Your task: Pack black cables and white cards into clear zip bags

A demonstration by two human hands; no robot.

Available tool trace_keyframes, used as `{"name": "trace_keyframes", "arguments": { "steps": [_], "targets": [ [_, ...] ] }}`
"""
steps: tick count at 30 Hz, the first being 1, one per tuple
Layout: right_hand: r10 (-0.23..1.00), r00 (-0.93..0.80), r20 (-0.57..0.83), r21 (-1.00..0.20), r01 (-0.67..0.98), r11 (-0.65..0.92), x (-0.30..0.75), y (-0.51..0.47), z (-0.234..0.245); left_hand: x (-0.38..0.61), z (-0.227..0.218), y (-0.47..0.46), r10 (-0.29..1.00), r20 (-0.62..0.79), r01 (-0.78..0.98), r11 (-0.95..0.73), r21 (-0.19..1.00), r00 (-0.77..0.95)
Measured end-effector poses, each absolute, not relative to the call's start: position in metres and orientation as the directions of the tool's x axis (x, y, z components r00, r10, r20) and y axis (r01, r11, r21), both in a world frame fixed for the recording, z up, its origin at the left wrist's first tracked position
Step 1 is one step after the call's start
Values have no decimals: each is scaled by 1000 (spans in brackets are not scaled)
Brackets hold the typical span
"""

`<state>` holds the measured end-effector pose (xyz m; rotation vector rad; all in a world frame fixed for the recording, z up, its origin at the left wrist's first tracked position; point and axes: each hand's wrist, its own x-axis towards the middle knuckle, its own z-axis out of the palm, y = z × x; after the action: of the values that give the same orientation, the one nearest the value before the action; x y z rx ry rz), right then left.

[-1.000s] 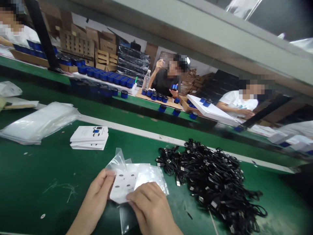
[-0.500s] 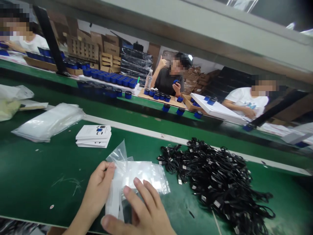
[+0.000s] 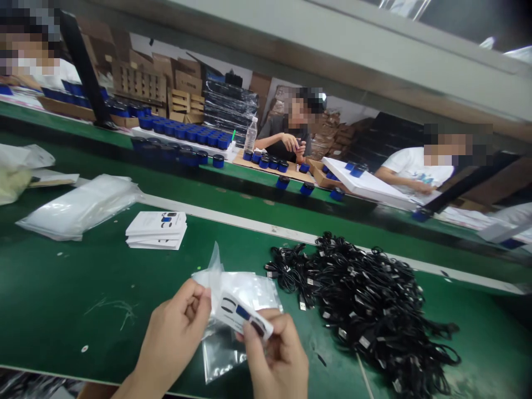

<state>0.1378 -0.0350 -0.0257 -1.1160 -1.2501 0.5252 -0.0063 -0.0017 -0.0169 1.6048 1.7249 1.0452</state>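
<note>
My left hand (image 3: pixel 177 324) pinches the lifted edge of a clear plastic bag (image 3: pixel 215 269) between thumb and forefinger. In my right hand (image 3: pixel 280 349) is a small folded leaflet (image 3: pixel 241 315), white with dark and blue pictures, gripped at its right end by thumb and fingers. The leaflet's left end lies close against the bag; I cannot tell whether it is inside. Beneath both hands, more clear plastic bags (image 3: pixel 260 291) are spread on the green table. A pile of similar white leaflets (image 3: pixel 154 230) lies beyond my left hand.
Right of my hands is a big heap of black USB cables (image 3: pixel 369 310). A plastic-wrapped bundle (image 3: pixel 81 208) lies at the left. Across the green conveyor (image 3: pixel 249 202), co-workers sit among blue, black-lidded containers (image 3: pixel 187 133) and a water bottle (image 3: pixel 251 136). A grey beam (image 3: pixel 332 61) crosses overhead.
My right hand, spread over the bags before, is now closed on the leaflet and turned up. The leaflet's printed side now shows. My left hand has shifted slightly right, still pinching the bag.
</note>
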Motion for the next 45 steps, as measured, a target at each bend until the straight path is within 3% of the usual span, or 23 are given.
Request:
{"name": "trace_keyframes", "arguments": {
  "steps": [5,11,18,23,35,42,45],
  "targets": [
    [645,242,725,-668,475,572,134,-44,-33,6,-13,-11,964,259,643,-165,748,-53],
    [607,222,763,-613,547,571,142,-47,-40,9,-15,-13,913,397,706,-343,619,96],
    [628,65,775,-499,674,546,143,-53,-50,13,-19,-14,833,534,777,-430,459,145],
    [719,124,684,-606,645,466,148,-50,-43,15,-28,-14,768,597,769,-520,371,232],
    [809,101,579,-738,488,467,144,-47,-35,8,-29,-14,842,447,684,-518,514,301],
    [896,50,441,-714,624,317,151,-47,-24,7,-41,-16,787,509,691,-582,428,348],
    [877,116,467,-721,624,302,148,-47,-28,8,-44,-15,758,535,677,-617,401,374]
  ]
}}
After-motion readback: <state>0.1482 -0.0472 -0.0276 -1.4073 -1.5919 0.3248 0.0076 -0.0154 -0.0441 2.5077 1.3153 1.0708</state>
